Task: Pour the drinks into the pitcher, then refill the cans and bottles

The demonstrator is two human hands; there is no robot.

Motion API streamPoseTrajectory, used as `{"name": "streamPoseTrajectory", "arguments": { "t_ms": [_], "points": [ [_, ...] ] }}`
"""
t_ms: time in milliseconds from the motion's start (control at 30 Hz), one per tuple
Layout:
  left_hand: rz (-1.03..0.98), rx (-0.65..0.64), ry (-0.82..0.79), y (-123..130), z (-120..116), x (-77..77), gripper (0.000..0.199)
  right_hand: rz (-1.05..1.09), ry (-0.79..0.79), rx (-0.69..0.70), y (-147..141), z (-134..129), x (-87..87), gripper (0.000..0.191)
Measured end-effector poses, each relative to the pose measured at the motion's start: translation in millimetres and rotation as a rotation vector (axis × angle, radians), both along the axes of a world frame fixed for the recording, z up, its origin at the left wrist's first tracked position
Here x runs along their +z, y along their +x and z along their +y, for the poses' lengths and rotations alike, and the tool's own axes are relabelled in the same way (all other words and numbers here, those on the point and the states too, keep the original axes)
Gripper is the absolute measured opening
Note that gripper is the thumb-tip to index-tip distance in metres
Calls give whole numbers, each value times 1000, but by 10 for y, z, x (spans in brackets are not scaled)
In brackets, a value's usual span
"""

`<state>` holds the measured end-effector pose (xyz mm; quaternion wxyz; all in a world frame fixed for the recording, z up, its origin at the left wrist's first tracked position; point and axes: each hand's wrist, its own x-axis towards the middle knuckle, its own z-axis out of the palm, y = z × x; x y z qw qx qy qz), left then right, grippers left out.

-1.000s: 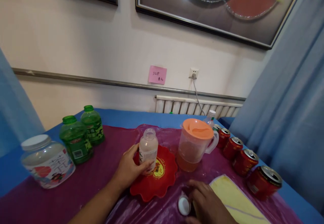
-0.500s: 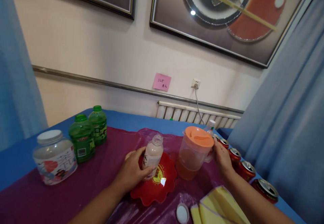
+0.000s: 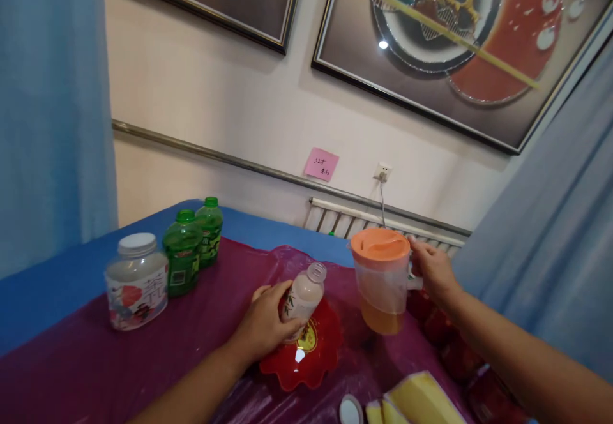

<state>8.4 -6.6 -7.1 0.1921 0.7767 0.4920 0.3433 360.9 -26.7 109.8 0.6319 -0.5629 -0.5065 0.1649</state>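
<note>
My left hand (image 3: 268, 322) is wrapped round a small clear bottle (image 3: 306, 296) with a pale label, its mouth uncapped. The bottle leans to the right over a red scalloped plate (image 3: 323, 363) with a yellow mark in its middle. To the right, my right hand (image 3: 435, 271) grips the handle of a clear plastic pitcher (image 3: 383, 287) with an orange lid. Amber liquid fills its lower part. The pitcher looks upright, and whether its base touches the table I cannot tell. A white cap (image 3: 351, 410) lies near the plate at the bottom edge.
A yellow cloth (image 3: 421, 401) lies at the lower right, with several red cans (image 3: 460, 350) behind my right forearm. On the left stand a white-lidded jar (image 3: 138, 283) and two green bottles (image 3: 182, 255) (image 3: 209, 232). A purple sheet (image 3: 191, 341) covers the blue table.
The pitcher in my right hand has risen a little and shifted away from the plate. My left hand still holds the bottle, which leans more. The camera view has shifted.
</note>
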Motion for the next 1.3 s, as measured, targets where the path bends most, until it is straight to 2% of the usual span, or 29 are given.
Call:
{"name": "streamPoseTrajectory", "arguments": {
  "t_ms": [100, 200, 433, 567, 833, 1300],
  "points": [
    [-12, -10, -18, 6, -20, 8, 71, -69, -40, 11, -32, 26, 318, 61],
    [-34, -47, -38, 9, -41, 31, 71, -174, -48, 46, -81, 58, 544, 61],
    [-73, -74, -48, -5, -115, 109, 69, -411, -70, 64, -224, 91, 830, 62],
    [-85, -85, -44, -5, -143, 116, 68, -520, -55, 89, -292, 102, 882, 63],
    [-98, -84, -40, -6, -175, 140, 64, -651, -64, 115, -408, 132, 880, 59],
    [-101, -87, -34, -7, -183, 149, 62, -735, -15, 152, -542, 138, 997, 62]
  ]
}}
